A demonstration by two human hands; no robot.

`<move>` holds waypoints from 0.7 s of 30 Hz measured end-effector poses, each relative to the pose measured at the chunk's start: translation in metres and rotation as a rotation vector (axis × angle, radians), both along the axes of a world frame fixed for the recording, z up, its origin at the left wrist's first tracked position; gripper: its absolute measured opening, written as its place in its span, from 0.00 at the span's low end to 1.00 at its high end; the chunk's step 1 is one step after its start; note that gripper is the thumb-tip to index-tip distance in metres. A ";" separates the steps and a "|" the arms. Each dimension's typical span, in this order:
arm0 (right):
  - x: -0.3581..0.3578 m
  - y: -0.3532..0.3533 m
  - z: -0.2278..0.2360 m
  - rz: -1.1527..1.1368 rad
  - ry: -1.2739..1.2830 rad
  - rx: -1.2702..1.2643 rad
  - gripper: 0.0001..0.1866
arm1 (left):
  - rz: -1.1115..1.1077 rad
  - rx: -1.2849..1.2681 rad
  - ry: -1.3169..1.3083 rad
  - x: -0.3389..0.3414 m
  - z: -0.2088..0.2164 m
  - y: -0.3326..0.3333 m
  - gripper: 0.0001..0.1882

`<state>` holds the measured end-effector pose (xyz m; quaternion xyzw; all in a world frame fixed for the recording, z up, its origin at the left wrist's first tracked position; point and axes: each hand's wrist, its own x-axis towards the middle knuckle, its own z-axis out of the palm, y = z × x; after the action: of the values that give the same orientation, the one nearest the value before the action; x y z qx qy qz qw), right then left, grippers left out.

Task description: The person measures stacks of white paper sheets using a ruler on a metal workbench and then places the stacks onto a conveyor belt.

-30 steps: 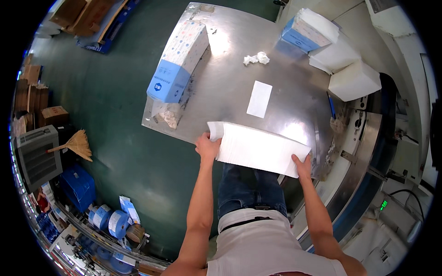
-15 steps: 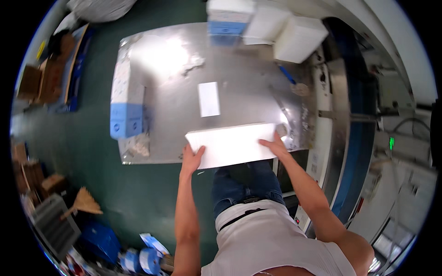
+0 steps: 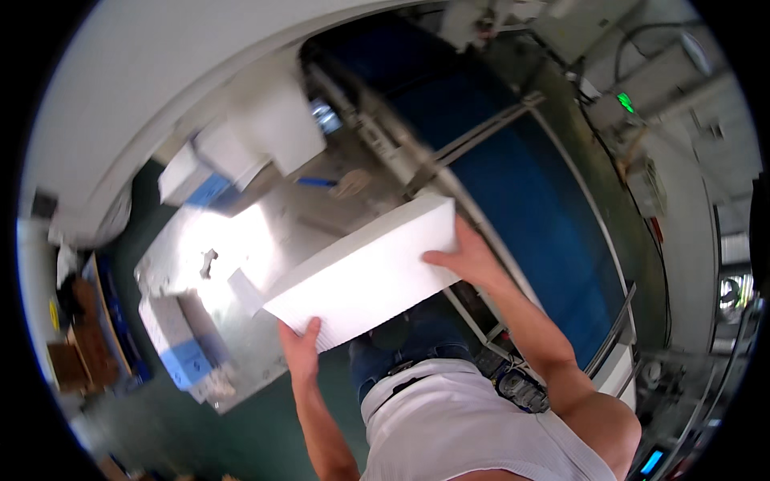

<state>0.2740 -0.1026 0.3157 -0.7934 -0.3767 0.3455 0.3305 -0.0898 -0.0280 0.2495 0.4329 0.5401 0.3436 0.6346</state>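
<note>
Between both hands I hold a long white block [image 3: 365, 276], tilted up at its right end. Fine ridges on its surface look like stacked paper, though the blur leaves that unsure. My left hand [image 3: 300, 346] grips the lower left corner, thumb on the front face. At the right end my right hand [image 3: 469, 255] grips the block, its thumb also on the face. Both hands' other fingers are partly hidden behind it. A small white sheet [image 3: 246, 291] lies on the metal table [image 3: 277, 220], just beyond the block's left end.
A blue conveyor belt [image 3: 521, 224] with a metal frame runs along my right. White blocks [image 3: 277, 120] stand on the table's far end, near a blue-handled tool [image 3: 318, 182]. A white and blue pack [image 3: 178, 349] sits at the table's left edge.
My view and body have turned right, toward the conveyor. The white block has been lifted and tilted, its right end now nearer the belt. Both hands keep their hold.
</note>
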 end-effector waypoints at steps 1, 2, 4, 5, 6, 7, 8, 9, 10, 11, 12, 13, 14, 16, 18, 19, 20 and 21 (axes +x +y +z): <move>0.036 -0.015 0.021 -0.074 -0.036 0.038 0.51 | -0.058 0.050 0.007 0.041 0.013 0.000 0.42; 0.071 -0.034 0.035 -0.144 -0.064 0.071 0.49 | -0.112 0.095 0.021 0.081 0.024 -0.003 0.42; 0.155 -0.084 0.055 -0.246 0.103 0.252 0.47 | -0.249 0.185 -0.013 0.179 0.046 -0.014 0.42; 0.192 -0.110 0.064 -0.326 0.075 0.314 0.47 | -0.310 0.188 -0.058 0.229 0.059 -0.023 0.41; 0.227 -0.134 0.071 -0.400 0.051 0.373 0.46 | -0.334 0.147 -0.076 0.275 0.070 -0.033 0.41; 0.264 -0.158 0.081 -0.432 -0.002 0.379 0.47 | -0.409 0.150 -0.137 0.321 0.082 -0.043 0.41; 0.294 -0.174 0.090 -0.460 -0.043 0.392 0.47 | -0.477 0.230 -0.179 0.360 0.071 -0.052 0.42; 0.316 -0.185 0.096 -0.490 -0.023 0.356 0.48 | -0.474 0.181 -0.203 0.394 0.070 -0.065 0.44; 0.338 -0.196 0.107 -0.520 -0.011 0.317 0.48 | -0.499 0.107 -0.257 0.426 0.062 -0.077 0.48; 0.360 -0.208 0.114 -0.500 0.023 0.263 0.50 | -0.490 0.012 -0.253 0.453 0.052 -0.093 0.49; 0.382 -0.217 0.108 -0.434 -0.025 0.212 0.50 | -0.486 -0.082 -0.247 0.479 0.042 -0.109 0.50; 0.405 -0.224 0.092 -0.366 -0.068 0.167 0.50 | -0.433 -0.136 -0.206 0.496 0.029 -0.126 0.51; 0.425 -0.221 0.076 -0.289 -0.106 0.125 0.51 | -0.370 -0.184 -0.162 0.502 0.020 -0.142 0.52; 0.451 -0.204 0.043 -0.180 -0.183 -0.058 0.54 | -0.240 -0.306 -0.048 0.509 0.006 -0.169 0.53; 0.462 -0.183 0.005 -0.062 -0.066 -0.141 0.56 | -0.137 -0.377 -0.038 0.514 -0.014 -0.193 0.55; 0.481 -0.191 -0.031 -0.013 -0.176 -0.169 0.57 | -0.140 -0.427 0.034 0.522 -0.032 -0.205 0.56; 0.475 -0.175 -0.049 0.036 -0.212 -0.225 0.58 | -0.112 -0.463 0.129 0.519 -0.063 -0.206 0.57; 0.470 -0.162 -0.062 0.049 -0.143 -0.305 0.59 | -0.086 -0.505 0.216 0.520 -0.085 -0.206 0.59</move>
<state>0.7440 -0.2646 0.2532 -0.8475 -0.3616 0.3495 0.1700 0.4301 -0.2342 0.1644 0.3177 0.6544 0.1228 0.6751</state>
